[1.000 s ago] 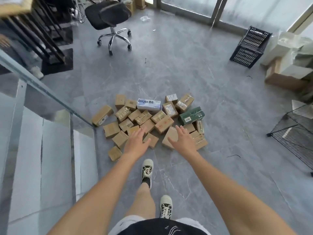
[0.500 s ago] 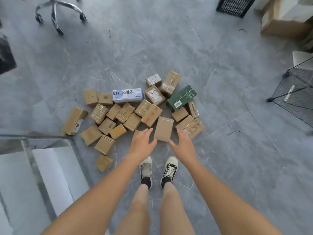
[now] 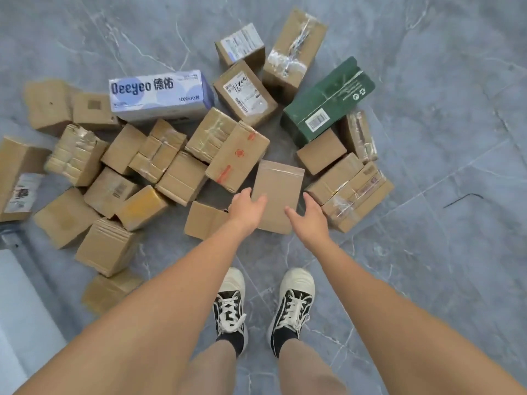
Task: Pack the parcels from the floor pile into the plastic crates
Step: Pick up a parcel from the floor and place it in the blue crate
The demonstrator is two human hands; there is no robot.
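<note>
We had bent closer over the pile.
Our left hand [image 3: 247,208] and right hand [image 3: 309,218], fingers wide, flanked the flat brown cardboard parcel [image 3: 278,192], not yet gripped.

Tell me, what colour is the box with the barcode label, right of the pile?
Dark green box, with thin pale lines and a white barcode label; the head view shows it.
</note>
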